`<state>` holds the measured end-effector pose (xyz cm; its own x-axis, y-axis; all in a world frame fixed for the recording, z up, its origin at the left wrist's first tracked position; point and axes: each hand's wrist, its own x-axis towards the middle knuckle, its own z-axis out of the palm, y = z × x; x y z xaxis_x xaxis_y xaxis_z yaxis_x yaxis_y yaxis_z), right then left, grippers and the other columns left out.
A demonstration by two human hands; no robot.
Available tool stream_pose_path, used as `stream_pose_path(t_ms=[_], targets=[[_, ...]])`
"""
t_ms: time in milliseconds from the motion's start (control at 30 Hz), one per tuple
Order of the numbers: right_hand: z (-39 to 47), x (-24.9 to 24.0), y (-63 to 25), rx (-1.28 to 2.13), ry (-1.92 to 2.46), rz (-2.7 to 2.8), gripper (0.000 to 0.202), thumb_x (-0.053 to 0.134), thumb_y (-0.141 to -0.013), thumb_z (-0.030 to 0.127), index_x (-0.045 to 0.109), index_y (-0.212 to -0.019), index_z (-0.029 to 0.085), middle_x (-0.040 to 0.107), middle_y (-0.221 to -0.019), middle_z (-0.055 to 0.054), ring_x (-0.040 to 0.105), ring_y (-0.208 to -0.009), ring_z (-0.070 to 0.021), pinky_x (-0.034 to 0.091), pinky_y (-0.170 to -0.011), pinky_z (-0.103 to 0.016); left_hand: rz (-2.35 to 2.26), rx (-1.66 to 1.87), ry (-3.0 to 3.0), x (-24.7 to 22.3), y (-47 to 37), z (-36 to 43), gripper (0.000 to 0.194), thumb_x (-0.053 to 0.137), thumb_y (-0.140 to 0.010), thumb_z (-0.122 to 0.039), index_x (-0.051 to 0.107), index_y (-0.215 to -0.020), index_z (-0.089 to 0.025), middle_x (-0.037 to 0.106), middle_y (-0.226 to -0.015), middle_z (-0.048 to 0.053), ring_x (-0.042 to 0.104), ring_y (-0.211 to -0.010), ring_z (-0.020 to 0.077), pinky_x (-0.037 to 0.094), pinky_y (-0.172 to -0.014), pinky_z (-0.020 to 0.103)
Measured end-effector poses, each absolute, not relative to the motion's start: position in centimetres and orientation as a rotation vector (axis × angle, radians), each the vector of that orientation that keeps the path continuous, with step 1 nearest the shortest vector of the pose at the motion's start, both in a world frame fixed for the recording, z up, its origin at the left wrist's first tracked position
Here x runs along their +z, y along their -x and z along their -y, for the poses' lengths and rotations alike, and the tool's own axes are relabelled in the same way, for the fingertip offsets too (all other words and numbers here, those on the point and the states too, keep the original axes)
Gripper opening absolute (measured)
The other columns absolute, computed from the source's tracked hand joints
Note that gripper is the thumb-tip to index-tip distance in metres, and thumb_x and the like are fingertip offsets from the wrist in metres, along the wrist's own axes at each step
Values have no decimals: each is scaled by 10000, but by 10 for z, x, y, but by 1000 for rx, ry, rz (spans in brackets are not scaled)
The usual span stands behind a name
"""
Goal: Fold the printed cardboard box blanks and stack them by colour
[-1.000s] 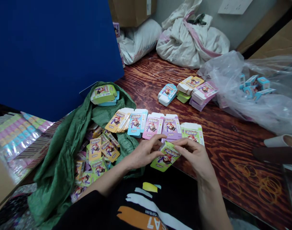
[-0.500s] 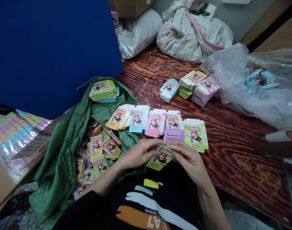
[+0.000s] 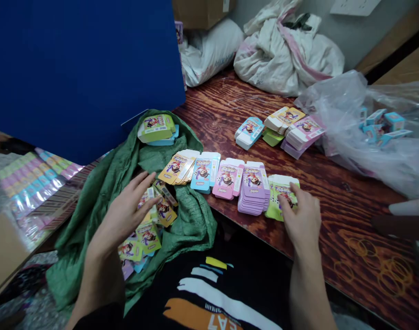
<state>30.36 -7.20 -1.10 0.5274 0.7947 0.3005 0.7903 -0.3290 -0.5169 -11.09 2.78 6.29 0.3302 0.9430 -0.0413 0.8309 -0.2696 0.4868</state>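
Note:
My left hand [image 3: 127, 213] is over the green sack [image 3: 192, 224], fingers apart, above a jumble of small flat boxes [image 3: 148, 236]. On the table's front edge my right hand [image 3: 300, 211] touches the green pile [image 3: 277, 201], thumb and fingers spread over its right part. Left of that pile run a purple stack [image 3: 253, 188], a pink stack [image 3: 227, 178], a blue stack [image 3: 205, 172] and a fanned yellow stack [image 3: 179, 166]. Green boxes [image 3: 156, 127] lie on the sack's upper part.
Bundled stacks [image 3: 285, 120] sit farther back, with a blue one [image 3: 250, 132] beside them. A clear plastic bag [image 3: 350, 137], a cup [image 3: 409, 207] and rubber bands [image 3: 391, 275] are at the right. White sacks [image 3: 285, 55] stand behind; a blue panel [image 3: 82, 78] fills the upper left.
My hands have parted. The left moved left over the sack, and the right moved to the green pile. The green box between them is no longer there. The view has shifted slightly.

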Motion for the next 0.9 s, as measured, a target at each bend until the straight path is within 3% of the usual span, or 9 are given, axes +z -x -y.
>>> stream_pose_path(t_ms=[167, 300, 500, 633, 767, 900], targets=[[69, -19, -308, -2, 2504, 1288, 754, 548, -901, 509, 454, -1512, 78, 629, -1294, -285, 541, -1114, -451, 443, -909, -621, -1103, 303, -2230, 54, 52, -24, 583, 480, -1028, -497, 419, -1563, -274, 392, -1657, 88, 383, -1527, 274, 339, -1251, 466], [68, -22, -301, 63, 2532, 1286, 742, 576, -878, 524, 476, -1482, 105, 593, -1367, -292, 535, -1141, -461, 448, -903, -643, -856, 237, -2219, 47, 10, -23, 551, 519, -1030, -398, 414, -1561, -292, 387, -1659, 91, 393, -1523, 265, 360, -1241, 461], [72, -16, -305, 51, 2522, 1238, 696, 582, -854, 428, 478, -1465, 113, 569, -1389, -283, 553, -1160, -466, 452, -925, -661, -721, 389, -2030, 44, -14, -19, 474, 585, -997, -325, 547, -1467, -283, 548, -1541, 92, 497, -1443, 267, 378, -1226, 472], [79, 5, -290, -48, 2216, 1198, 734, 640, -849, 453, 446, -1498, 169, 496, -1497, -236, 477, -1341, -446, 395, -1079, -637, -626, 497, -1542, 32, -36, -8, 460, 663, -953, -418, 637, -1380, -246, 654, -1413, 115, 613, -1303, 282, 468, -1134, 445], [83, 20, -239, 370, 1778, 1382, 699, 635, -927, 450, 376, -1550, 268, 498, -1518, -154, 512, -1369, -337, 436, -1116, -532, -468, 597, -932, 12, -74, 6, 755, 771, -813, -628, 582, -1440, -254, 585, -1498, 123, 510, -1421, 322, 446, -1152, 436], [84, 19, -210, 384, 1715, 1516, 459, 612, -969, 452, 590, -1395, 285, 520, -1516, -120, 457, -1408, -331, 380, -1153, -561, -500, 596, -623, 5, -92, 8, 794, 724, -788, -730, 643, -1356, -181, 699, -1323, 141, 595, -1326, 330, 492, -1091, 426]])
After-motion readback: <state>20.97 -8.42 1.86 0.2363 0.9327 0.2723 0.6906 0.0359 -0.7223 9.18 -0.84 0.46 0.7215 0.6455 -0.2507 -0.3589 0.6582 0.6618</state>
